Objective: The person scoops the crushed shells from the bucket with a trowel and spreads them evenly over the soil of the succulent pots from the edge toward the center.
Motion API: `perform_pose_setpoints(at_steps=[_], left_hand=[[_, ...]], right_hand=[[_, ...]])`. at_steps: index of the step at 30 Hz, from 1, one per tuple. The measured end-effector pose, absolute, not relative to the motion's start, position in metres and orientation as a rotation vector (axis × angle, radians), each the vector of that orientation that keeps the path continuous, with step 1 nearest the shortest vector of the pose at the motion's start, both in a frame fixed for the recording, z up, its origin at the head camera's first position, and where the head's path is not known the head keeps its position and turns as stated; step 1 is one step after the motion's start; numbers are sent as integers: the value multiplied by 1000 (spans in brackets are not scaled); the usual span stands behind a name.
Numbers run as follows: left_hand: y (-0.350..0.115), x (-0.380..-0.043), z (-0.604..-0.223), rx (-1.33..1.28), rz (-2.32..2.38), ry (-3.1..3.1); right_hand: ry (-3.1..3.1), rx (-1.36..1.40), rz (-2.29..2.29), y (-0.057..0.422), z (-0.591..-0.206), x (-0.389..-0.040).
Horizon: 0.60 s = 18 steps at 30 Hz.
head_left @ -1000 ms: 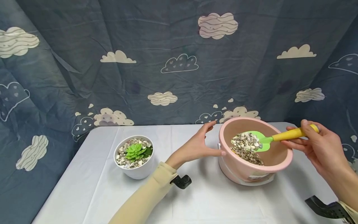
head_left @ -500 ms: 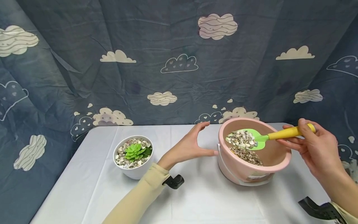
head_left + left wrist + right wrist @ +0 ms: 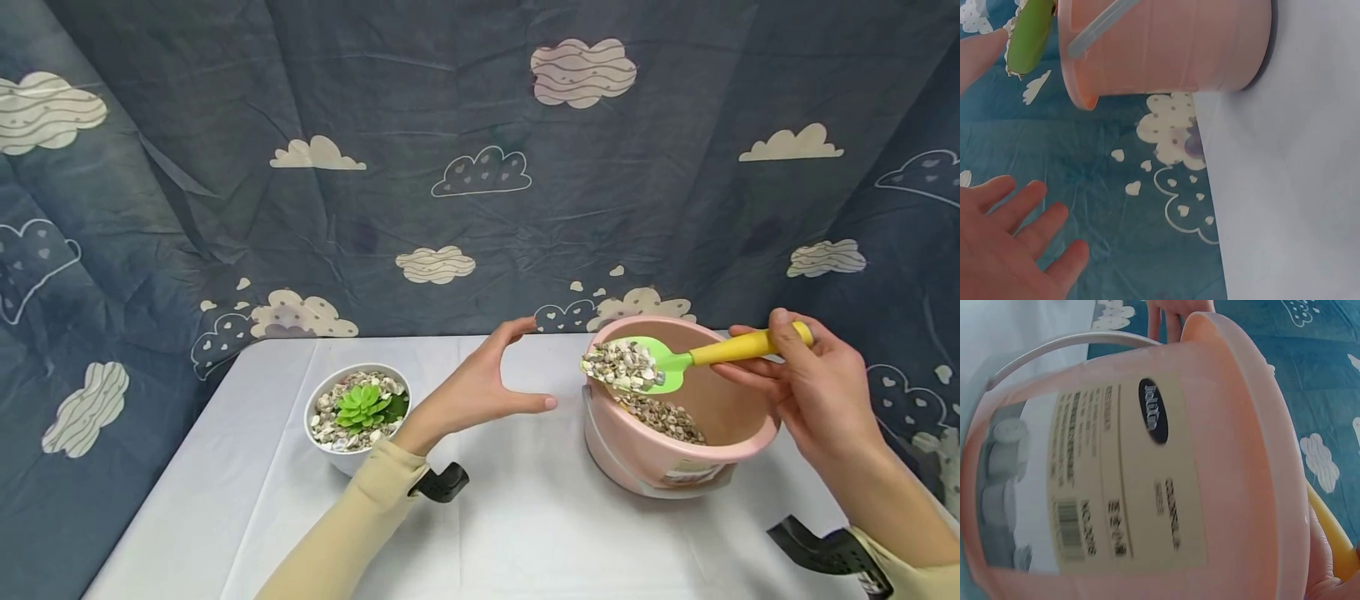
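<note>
My right hand (image 3: 821, 379) grips the yellow handle of a small green shovel (image 3: 675, 363) and holds it level over the left rim of a pink bucket (image 3: 675, 479). Pale pebbles (image 3: 621, 365) are heaped on its blade. More pebbles (image 3: 667, 419) lie inside the bucket. To the bucket's left, my left hand (image 3: 468, 390) is held above the table, thumb and fingers spread apart with nothing between them. In the left wrist view the green blade (image 3: 1030, 37) shows beyond my left thumb. A white pot (image 3: 345, 458) with pebbles and a green succulent (image 3: 362, 406) stands left of that hand.
A white cloth covers the table (image 3: 510, 517). Close behind it hangs a dark blue curtain (image 3: 465, 92) with cloud prints. The bucket's grey carrying handle (image 3: 611, 442) hangs down against its side, and a paper label (image 3: 1129, 481) is stuck to its wall.
The loaded shovel has moved left and slightly up, from over the bucket's inside to its left rim. My left hand has drawn away leftward from the bucket toward the pot.
</note>
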<state>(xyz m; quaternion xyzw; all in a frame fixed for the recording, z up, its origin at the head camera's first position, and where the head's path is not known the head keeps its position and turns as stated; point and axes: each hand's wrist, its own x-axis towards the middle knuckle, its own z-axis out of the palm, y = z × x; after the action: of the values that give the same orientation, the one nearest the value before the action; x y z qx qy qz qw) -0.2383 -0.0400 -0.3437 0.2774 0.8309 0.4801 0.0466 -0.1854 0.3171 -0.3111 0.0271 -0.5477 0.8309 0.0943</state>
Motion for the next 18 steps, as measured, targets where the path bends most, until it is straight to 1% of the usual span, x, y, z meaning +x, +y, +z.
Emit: perform_pose_setpoints(at_steps=[18], left_hand=[[-75,-225,-333,782,1371,2680]], right_hand=[[-1627,173,2501,277,-302,-198]])
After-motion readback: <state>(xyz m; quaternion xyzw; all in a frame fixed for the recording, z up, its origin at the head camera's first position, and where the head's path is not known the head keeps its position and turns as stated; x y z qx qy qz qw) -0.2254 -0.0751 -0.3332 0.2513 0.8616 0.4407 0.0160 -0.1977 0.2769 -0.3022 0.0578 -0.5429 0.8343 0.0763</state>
